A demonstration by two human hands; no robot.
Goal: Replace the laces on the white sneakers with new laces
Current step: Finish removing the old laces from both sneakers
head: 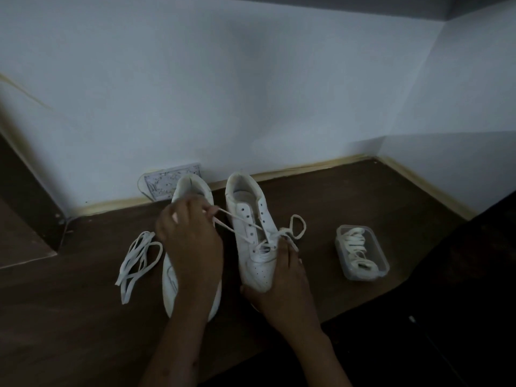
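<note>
Now left hand [192,241] pinches lace [237,219]; right hand [282,277] grips sneaker [254,241].

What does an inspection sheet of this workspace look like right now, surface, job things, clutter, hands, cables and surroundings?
Surface: dark wooden floor.
Job's things: right sneaker half laced; left sneaker lies under the left hand; loose lace lies left of it; clear box holds laces.
Clutter: nothing seen.
Hands: left hand pinches the lace that runs to the right sneaker; right hand holds that sneaker's toe.
Cables: nothing seen.
Surroundings: white wall, patterned wall plate.
</note>
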